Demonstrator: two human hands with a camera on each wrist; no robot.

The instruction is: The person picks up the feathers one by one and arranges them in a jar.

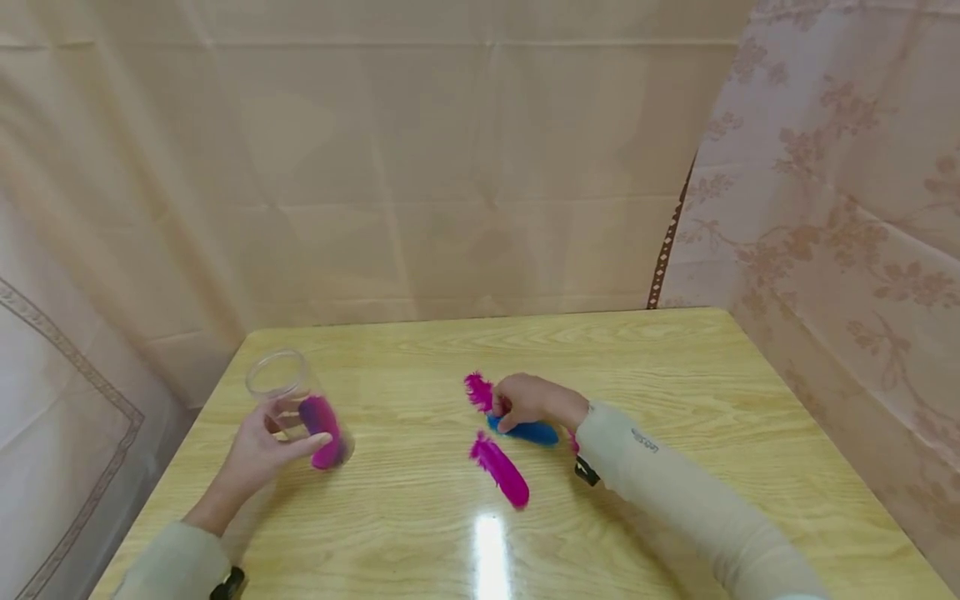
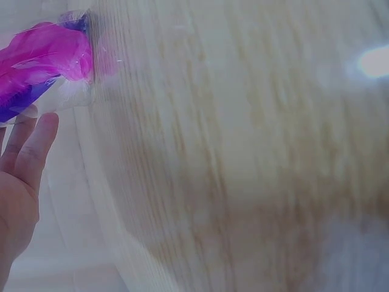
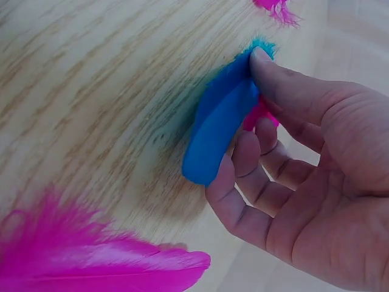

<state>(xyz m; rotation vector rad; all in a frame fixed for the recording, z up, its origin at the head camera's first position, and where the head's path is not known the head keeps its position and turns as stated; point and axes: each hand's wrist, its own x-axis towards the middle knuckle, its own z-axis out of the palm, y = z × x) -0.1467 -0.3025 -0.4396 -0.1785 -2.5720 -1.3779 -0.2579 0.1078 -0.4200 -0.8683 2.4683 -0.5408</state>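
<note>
My left hand (image 1: 255,450) holds a clear plastic cup (image 1: 276,375) at the table's left side, thumb on one side and fingers on the other. The cup leans, its open rim pointing up and away. Inside it are pink and purple feathers (image 2: 51,55), seen through the wall. My right hand (image 1: 531,398) pinches a blue feather (image 3: 213,134) near its fluffy end between thumb and fingers, just over the table. One magenta feather (image 1: 502,471) lies nearer me. Another magenta feather (image 1: 478,391) is partly hidden behind the right hand.
The wood-grain table (image 1: 405,375) bears a bright light reflection near its front. A pink feather tip (image 1: 573,442) shows beside the right sleeve, the rest covered. Beige curtains (image 1: 450,167) hang behind the table, and a flowered one (image 1: 847,208) hangs on the right.
</note>
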